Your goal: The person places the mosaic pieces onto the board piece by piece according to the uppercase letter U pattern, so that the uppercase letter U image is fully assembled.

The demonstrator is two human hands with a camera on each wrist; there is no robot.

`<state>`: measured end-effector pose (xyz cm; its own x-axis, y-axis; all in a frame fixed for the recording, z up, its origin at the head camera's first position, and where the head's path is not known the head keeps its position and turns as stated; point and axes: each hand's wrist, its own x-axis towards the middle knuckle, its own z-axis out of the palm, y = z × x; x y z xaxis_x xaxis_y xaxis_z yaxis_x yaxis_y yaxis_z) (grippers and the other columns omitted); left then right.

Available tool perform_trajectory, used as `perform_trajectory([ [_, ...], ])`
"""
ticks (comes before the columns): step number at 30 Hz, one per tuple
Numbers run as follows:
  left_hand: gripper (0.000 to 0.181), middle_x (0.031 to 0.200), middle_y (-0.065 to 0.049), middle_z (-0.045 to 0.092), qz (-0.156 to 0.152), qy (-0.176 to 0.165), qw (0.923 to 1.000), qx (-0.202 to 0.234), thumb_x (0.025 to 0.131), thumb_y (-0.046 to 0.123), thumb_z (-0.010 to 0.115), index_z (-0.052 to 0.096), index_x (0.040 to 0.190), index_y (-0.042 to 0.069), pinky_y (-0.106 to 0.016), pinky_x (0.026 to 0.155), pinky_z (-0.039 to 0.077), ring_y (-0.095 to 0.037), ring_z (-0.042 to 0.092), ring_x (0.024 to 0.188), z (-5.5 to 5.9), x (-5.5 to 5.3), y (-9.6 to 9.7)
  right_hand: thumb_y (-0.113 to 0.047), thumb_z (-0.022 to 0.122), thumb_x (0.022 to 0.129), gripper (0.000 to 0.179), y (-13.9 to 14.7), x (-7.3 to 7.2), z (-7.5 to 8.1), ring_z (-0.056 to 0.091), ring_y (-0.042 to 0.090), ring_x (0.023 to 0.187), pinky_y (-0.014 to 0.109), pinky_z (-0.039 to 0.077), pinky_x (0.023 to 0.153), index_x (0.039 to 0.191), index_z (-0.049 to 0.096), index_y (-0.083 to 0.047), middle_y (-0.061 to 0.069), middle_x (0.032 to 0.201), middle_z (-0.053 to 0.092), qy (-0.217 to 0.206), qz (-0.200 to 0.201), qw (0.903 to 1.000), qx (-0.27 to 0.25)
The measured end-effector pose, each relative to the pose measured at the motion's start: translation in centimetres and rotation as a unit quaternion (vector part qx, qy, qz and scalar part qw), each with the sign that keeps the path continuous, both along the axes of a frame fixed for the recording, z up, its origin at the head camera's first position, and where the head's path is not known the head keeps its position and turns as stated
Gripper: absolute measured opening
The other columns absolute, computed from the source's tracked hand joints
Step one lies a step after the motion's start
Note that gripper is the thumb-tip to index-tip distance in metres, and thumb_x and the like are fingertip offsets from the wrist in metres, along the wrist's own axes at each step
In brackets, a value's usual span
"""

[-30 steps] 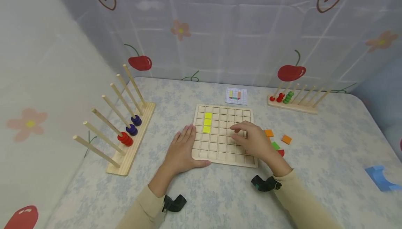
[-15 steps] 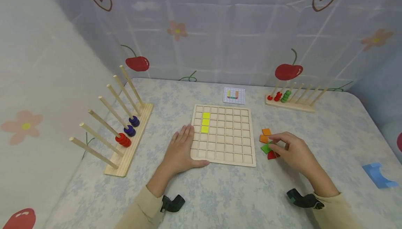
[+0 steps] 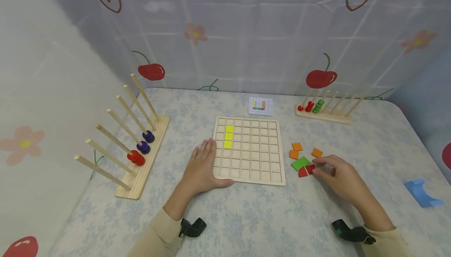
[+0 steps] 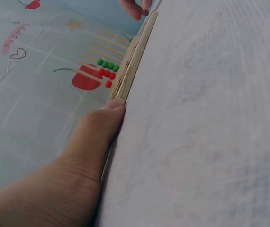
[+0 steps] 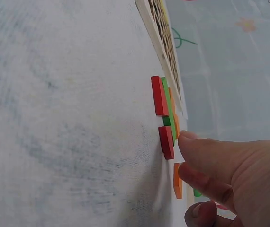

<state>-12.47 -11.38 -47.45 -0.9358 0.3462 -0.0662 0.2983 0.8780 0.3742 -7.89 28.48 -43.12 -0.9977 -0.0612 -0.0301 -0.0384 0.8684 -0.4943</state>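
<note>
Touching left side of wooden board (image 3: 250, 151): left hand (image 3: 200, 169), fingers straight, thumb spread at near edge, nothing gripped. Right hand (image 3: 341, 178) just beside two red pieces (image 3: 310, 169); fingers bent, thumb apart from them, nothing in grip. Green shape (image 3: 300, 163) lies next to red pieces, three orange squares (image 3: 297, 146) near. Three yellow squares (image 3: 228, 136) line up on board. Picture card (image 3: 260, 106) behind.
</note>
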Motion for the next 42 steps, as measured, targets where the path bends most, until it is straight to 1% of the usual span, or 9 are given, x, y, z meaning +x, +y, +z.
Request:
perform_trajectory([
  [6,0.141,0.168,-0.01,0.002,0.0,0.009,1.0,-0.002,0.064,0.086,0.065,0.001,0.159,0.004,-0.047,0.126,0.005,-0.022,-0.002,0.156,-0.2,0.0,-0.1,-0.024,0.075,0.089,0.032,0.0,0.2,-0.3,0.049,0.018,0.075,0.025,0.042,0.06,0.118,0.07,-0.009,0.011,0.113,0.067,-0.002,0.006,1.0,0.004],
  [11,0.14,0.168,-0.009,0.001,-0.002,0.004,1.0,-0.002,0.064,0.087,0.064,-0.001,0.159,0.005,-0.047,0.127,0.005,-0.022,-0.003,0.156,-0.2,-0.1,-0.1,-0.026,0.075,0.089,0.035,0.1,0.2,-0.7,0.057,0.022,0.084,0.031,0.044,0.067,0.118,0.07,-0.008,0.013,0.114,0.067,0.001,-0.002,0.9999,0.015],
  [20,0.14,0.168,-0.009,0.002,-0.003,0.007,1.0,-0.001,0.065,0.087,0.063,0.001,0.159,0.005,-0.047,0.126,0.005,-0.022,-0.002,0.156,-0.2,0.0,-0.1,-0.036,0.076,0.088,0.028,-0.6,0.3,-0.8,0.056,0.02,0.09,0.03,0.043,0.069,0.107,0.073,-0.016,0.006,0.11,0.067,0.008,0.003,1.0,-0.002],
  [24,0.14,0.168,-0.009,0.002,-0.003,0.009,1.0,0.0,0.065,0.087,0.063,0.001,0.159,0.005,-0.047,0.126,0.006,-0.022,-0.002,0.156,-0.2,0.0,-0.1,-0.039,0.076,0.086,0.029,-1.3,0.5,-0.7,0.055,0.018,0.086,0.029,0.043,0.067,0.103,0.074,-0.017,0.003,0.105,0.067,0.002,0.009,0.9999,0.004],
  [31,0.139,0.168,-0.01,0.002,-0.004,0.01,0.9999,0.001,0.065,0.086,0.063,0.001,0.159,0.004,-0.047,0.126,0.006,-0.023,-0.002,0.156,-0.2,0.0,-0.2,-0.045,0.078,0.082,0.032,-2.5,0.4,-0.6,0.047,0.014,0.073,0.026,0.035,0.059,0.096,0.075,-0.016,0.0,0.091,0.061,0.0,-0.007,0.9994,0.033],
  [34,0.139,0.168,-0.009,0.002,-0.003,0.009,1.0,0.0,0.065,0.087,0.063,0.001,0.159,0.005,-0.047,0.126,0.006,-0.022,-0.003,0.156,-0.3,0.0,-0.2,-0.043,0.079,0.082,0.031,-2.6,0.3,-0.4,0.05,0.015,0.075,0.029,0.039,0.061,0.097,0.075,-0.016,0.0,0.092,0.061,-0.013,-0.007,0.9993,0.034],
  [36,0.139,0.168,-0.009,0.002,-0.002,0.009,1.0,0.001,0.065,0.087,0.063,0.001,0.159,0.005,-0.046,0.126,0.006,-0.021,-0.003,0.156,-0.3,0.0,-0.2,-0.04,0.08,0.082,0.03,-2.6,0.3,-0.2,0.055,0.019,0.082,0.035,0.046,0.066,0.099,0.075,-0.015,0.002,0.096,0.063,-0.029,-0.001,0.9991,0.03],
  [39,0.14,0.168,-0.009,0.002,-0.002,0.015,0.9999,0.002,0.064,0.088,0.062,0.002,0.159,0.005,-0.047,0.126,0.006,-0.021,-0.002,0.157,-0.4,0.0,-0.2,-0.031,0.08,0.084,0.026,-2.3,0.3,0.2,0.059,0.022,0.094,0.043,0.05,0.076,0.103,0.075,-0.014,0.003,0.102,0.065,-0.052,0.019,0.9982,0.022],
  [42,0.14,0.168,-0.01,0.004,-0.003,0.025,0.9997,0.005,0.064,0.088,0.062,0.004,0.159,0.004,-0.047,0.126,0.008,-0.023,0.001,0.157,-0.5,0.0,-0.2,-0.024,0.079,0.084,0.024,-2.1,0.4,0.6,0.06,0.023,0.097,0.044,0.051,0.078,0.106,0.075,-0.015,0.002,0.105,0.066,-0.063,0.039,0.9971,0.016],
])
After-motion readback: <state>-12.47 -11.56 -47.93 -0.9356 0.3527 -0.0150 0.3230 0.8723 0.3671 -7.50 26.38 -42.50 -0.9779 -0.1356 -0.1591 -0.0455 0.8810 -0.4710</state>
